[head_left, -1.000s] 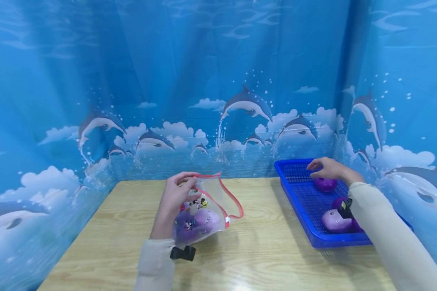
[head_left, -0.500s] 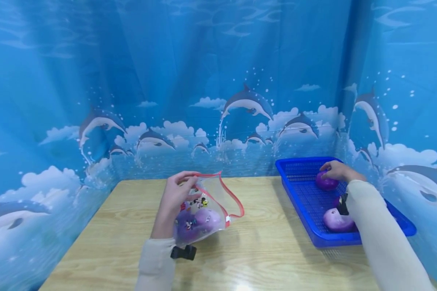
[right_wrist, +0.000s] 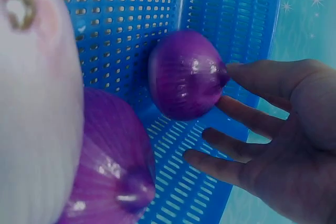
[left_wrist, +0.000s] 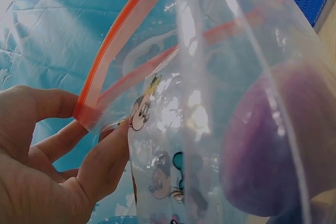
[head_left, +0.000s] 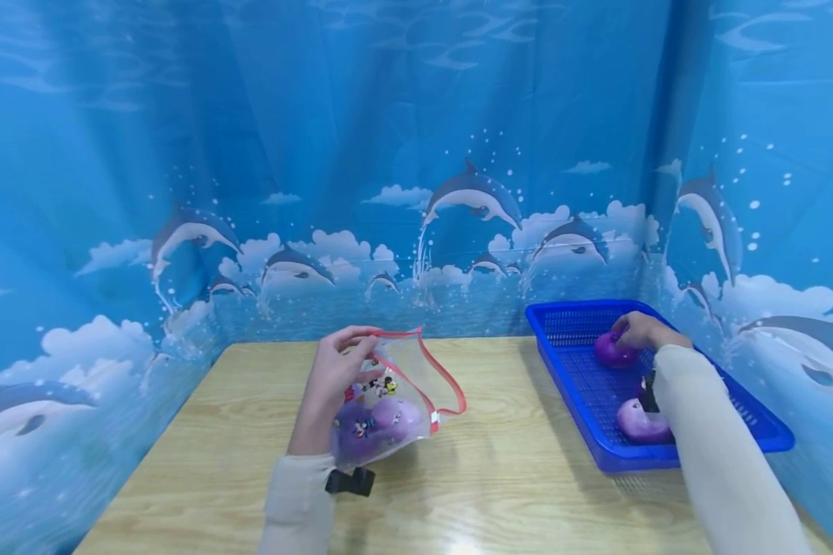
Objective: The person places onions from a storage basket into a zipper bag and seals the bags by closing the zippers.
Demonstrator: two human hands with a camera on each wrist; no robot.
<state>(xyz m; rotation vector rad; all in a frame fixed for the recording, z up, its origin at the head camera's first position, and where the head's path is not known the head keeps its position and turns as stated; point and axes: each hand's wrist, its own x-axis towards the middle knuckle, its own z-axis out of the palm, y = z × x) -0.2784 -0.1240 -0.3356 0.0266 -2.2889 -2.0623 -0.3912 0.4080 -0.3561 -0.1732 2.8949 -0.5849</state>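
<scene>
My left hand (head_left: 336, 370) holds the upper left corner of a clear zip bag (head_left: 440, 378) with a red edge and printed cartoon figures. Inside the bag lie rounded purple things (left_wrist: 262, 145); the plastic blurs their kind. Over at the blue basket (head_left: 562, 393), my right hand (right_wrist: 283, 129) pinches the pointed tip of a shiny purple onion (right_wrist: 186, 74) between thumb and forefinger, while its other fingers stay extended. The onion still sits low in the basket. Closer to the wrist are another purple onion (right_wrist: 113, 161) and a pale lilac rounded thing (head_left: 642, 422), partly covered by my sleeve.
A wooden table (head_left: 500, 493) bears the bag and the basket. Behind it hangs a blue curtain (head_left: 389, 116) printed with dolphins. The basket's raised rim (head_left: 583, 304) surrounds the onions at the right.
My right hand has come down onto the far onion, which has shifted slightly to the left and tilted. The left hand and the bag have stayed put.
</scene>
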